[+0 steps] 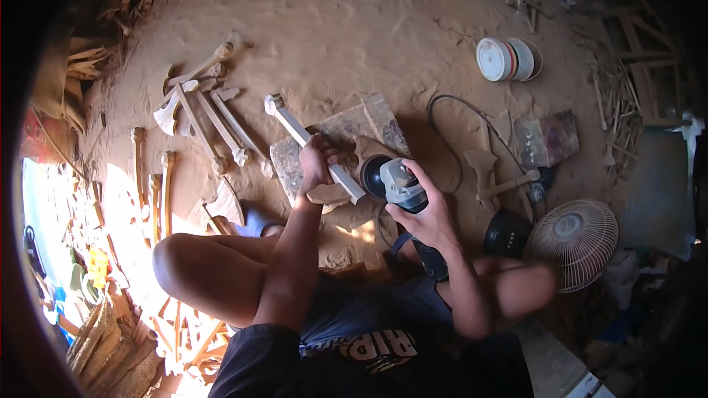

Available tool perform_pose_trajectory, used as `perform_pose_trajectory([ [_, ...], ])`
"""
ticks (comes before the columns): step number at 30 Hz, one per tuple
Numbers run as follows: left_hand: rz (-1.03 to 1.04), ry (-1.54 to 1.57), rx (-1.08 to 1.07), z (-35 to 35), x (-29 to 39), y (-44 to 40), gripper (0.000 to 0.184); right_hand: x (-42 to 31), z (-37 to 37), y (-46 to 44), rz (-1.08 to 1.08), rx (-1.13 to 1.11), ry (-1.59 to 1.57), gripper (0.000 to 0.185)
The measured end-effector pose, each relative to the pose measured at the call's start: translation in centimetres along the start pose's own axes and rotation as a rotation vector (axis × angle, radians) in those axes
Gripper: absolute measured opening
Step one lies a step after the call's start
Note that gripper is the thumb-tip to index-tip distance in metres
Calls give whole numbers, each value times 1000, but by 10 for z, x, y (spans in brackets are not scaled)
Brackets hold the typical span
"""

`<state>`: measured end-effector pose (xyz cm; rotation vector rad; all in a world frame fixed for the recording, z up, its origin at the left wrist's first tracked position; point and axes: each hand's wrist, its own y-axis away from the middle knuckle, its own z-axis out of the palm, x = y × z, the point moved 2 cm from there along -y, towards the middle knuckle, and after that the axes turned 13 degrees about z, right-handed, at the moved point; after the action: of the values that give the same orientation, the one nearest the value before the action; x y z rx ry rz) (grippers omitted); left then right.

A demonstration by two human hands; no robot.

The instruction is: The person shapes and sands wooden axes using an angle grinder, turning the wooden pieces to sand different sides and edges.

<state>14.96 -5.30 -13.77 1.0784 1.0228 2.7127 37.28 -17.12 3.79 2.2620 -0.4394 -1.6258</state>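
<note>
"So, what does the left hand (315,162) have?"

"It has its fingers wrapped tight around a long pale bar (294,127). The bar has flat sides and a knobby end. It slants down across the middle of the frame, over a big stained slab (289,166). The knobby end points up and left, and the flat end points down and right."

"And the right hand (429,215)?"

"That one is curled around the top part of a power tool (405,186), just right of the middle. The tool has a round dark disc (375,177) on its front. The disc is right beside the low end of the bar, but I can't tell if they touch."

"What is near them?"

"More long pieces (198,128) with knobby ends lie on the sandy ground (324,22), left of the slab. A black cord (442,96) makes a loop to the right of the slab. Past that, there is a blotchy block (547,138)."

"What about the edges?"

"A white bucket (509,60) lies on its side at the upper right. A round fan (575,236) is at the lower right. The person's bent legs (214,276) and dark shirt (369,368) fill the bottom."
</note>
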Motion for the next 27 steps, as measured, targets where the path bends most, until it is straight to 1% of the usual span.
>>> perform_pose_trajectory([
  [5, 32, -55, 42, -1, -3, -1, 18, 7, 6, -2, -51, 35, -29, 81],
  [7, 27, -66, 17, 2, 0, 0, 17, 11, 5, -5, -19, 44, 0, 81],
  [8, 56, -99, 66, 3, 0, 2, 16, 12, 5, -5, -13, 54, 6, 81],
  [10, 51, -71, 50, 0, -1, -1, 18, 14, 5, -6, -17, 83, 8, 80],
  [13, 23, -15, 23, -3, -2, -1, 20, 13, 1, -7, 50, 79, 3, 83],
  [14, 12, 9, 10, -3, -2, -2, 22, 19, 0, -10, -6, 119, 17, 82],
  [18, 16, -4, -5, 0, 0, 1, 24, 13, -9, -16, -16, 119, 36, 81],
  [21, -7, 35, -7, 0, -1, 1, 24, 12, -8, -20, 42, 63, -38, 82],
  [24, -2, 40, -24, -1, -2, 1, 23, 0, -8, -19, 103, 23, 12, 82],
  [27, 5, 20, -7, 0, 0, 2, 23, 8, -4, -22, 19, 44, 29, 78],
])
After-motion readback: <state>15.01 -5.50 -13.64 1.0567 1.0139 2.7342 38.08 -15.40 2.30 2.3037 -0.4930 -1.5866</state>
